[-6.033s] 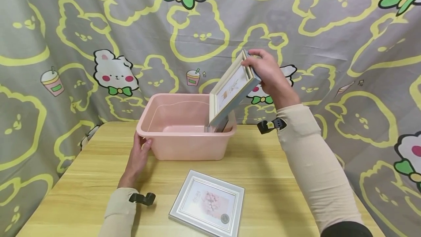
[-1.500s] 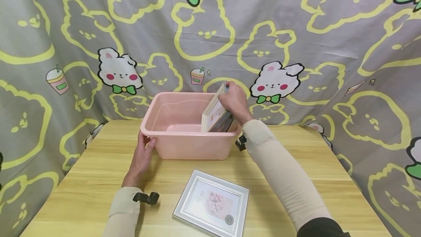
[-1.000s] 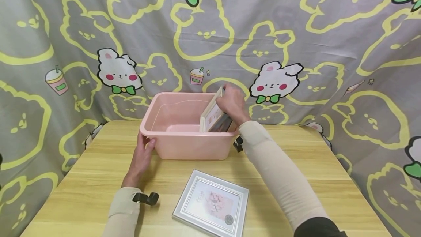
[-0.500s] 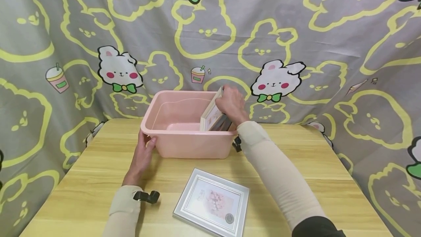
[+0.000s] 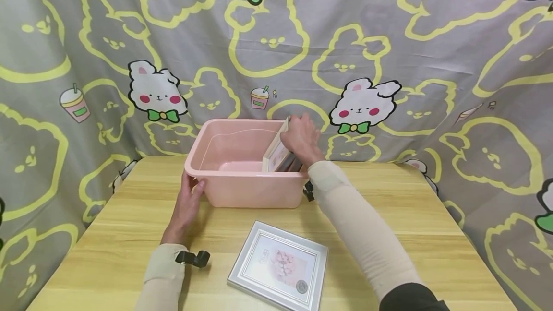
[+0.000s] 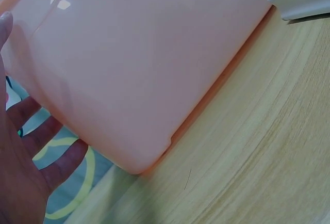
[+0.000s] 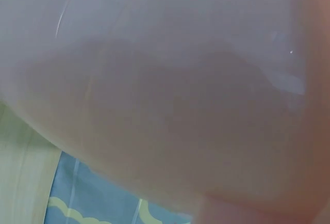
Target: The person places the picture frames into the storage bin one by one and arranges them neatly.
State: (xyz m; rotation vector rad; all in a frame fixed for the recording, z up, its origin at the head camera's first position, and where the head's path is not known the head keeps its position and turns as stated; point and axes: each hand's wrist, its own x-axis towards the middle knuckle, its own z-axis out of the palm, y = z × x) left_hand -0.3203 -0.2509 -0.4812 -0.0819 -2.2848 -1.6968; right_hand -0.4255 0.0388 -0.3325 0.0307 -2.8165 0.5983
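Observation:
My left hand [image 5: 186, 205] grips the left end of a pink plastic bin [image 5: 246, 192], its thumb at the front and its fingers round the side, as the left wrist view also shows. My right hand [image 5: 304, 139] holds the upper edge of a cream picture frame [image 5: 273, 156], which leans to the right inside the bin. Part of a darker frame [image 5: 294, 164] shows behind it; the lower parts of both are hidden by the bin's front wall. The bin's wall [image 7: 154, 95] fills the right wrist view, blurred, and the right fingertips cannot be made out there.
A silver picture frame [image 5: 281, 268] with a pink flower print lies face up on the wooden table [image 5: 380, 191], in front of the bin. Behind the table hangs a grey curtain [image 5: 194, 32] with cartoon animals. The left part of the bin shows its bare floor [image 5: 239, 167].
Since six seconds ago my right hand has lowered the cream frame from above the rim into the bin's right end. Over the last second it has sunk slightly further. My left hand stays put.

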